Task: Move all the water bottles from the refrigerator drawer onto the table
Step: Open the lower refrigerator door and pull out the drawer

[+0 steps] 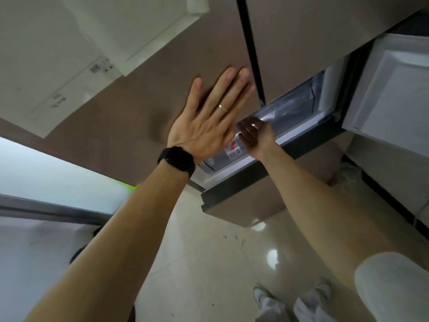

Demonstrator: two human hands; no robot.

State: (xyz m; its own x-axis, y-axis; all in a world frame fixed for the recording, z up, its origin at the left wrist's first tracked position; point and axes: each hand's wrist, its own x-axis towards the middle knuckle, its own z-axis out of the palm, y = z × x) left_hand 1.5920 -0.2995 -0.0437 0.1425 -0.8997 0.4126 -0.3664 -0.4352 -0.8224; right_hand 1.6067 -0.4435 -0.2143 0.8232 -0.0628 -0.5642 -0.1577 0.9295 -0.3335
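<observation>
The brown refrigerator's drawer [234,182] stands pulled out at mid-frame, its dark front edge toward me. Inside lies a clear water bottle [234,148] with a red and white label, and more clear plastic [294,105] shows further along the drawer. My right hand [255,135] reaches down into the drawer with its fingers curled around the upper end of that bottle. My left hand [209,117], wearing a ring and a black wristband, rests flat with fingers spread on the closed refrigerator door [130,126] above the drawer.
An open door with a white inner liner [392,94] stands to the right of the drawer. A white surface [34,256] lies at lower left under a bright window. Glossy beige floor tiles [209,263] and my feet in pale shoes [292,303] are below.
</observation>
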